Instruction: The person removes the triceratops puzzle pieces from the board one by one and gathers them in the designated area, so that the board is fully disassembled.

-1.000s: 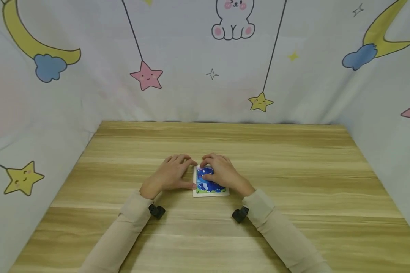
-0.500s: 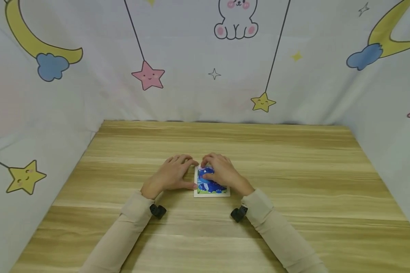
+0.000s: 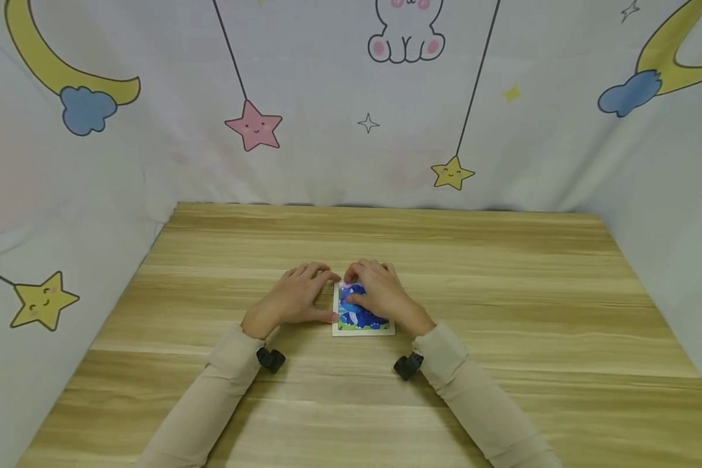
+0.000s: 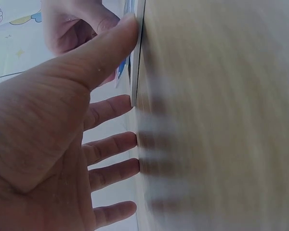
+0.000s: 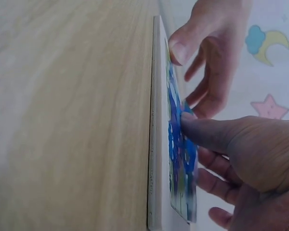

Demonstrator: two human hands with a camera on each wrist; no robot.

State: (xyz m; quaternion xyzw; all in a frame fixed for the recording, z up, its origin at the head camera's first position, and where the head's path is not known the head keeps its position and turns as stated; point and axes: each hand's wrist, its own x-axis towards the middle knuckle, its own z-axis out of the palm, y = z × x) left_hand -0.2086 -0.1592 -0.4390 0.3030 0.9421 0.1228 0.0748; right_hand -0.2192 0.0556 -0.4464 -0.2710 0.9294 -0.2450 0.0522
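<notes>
A small white-framed jigsaw puzzle [image 3: 363, 333] with a blue dinosaur picture lies flat on the wooden table. My left hand [image 3: 295, 296] rests along its left side, thumb on the frame's edge and index fingertip at the upper corner. In the left wrist view the other fingers [image 4: 113, 174] stretch down to the tabletop. My right hand [image 3: 383, 292] is over the picture's upper right. Seen from the right wrist, it pinches a blue puzzle piece [image 5: 189, 154] between thumb and fingers, tilted up from the board. That hand covers part of the picture.
The wooden table [image 3: 503, 273] extends around the puzzle on every side. A white cloth [image 3: 327, 78] printed with stars, moons and clouds hangs behind it and along both sides. Small black cameras [image 3: 408, 366] sit on both wrists.
The puzzle piece in my right hand has shifted slightly against the rest of the picture. My left hand stays by the frame. The head view has drifted slightly.
</notes>
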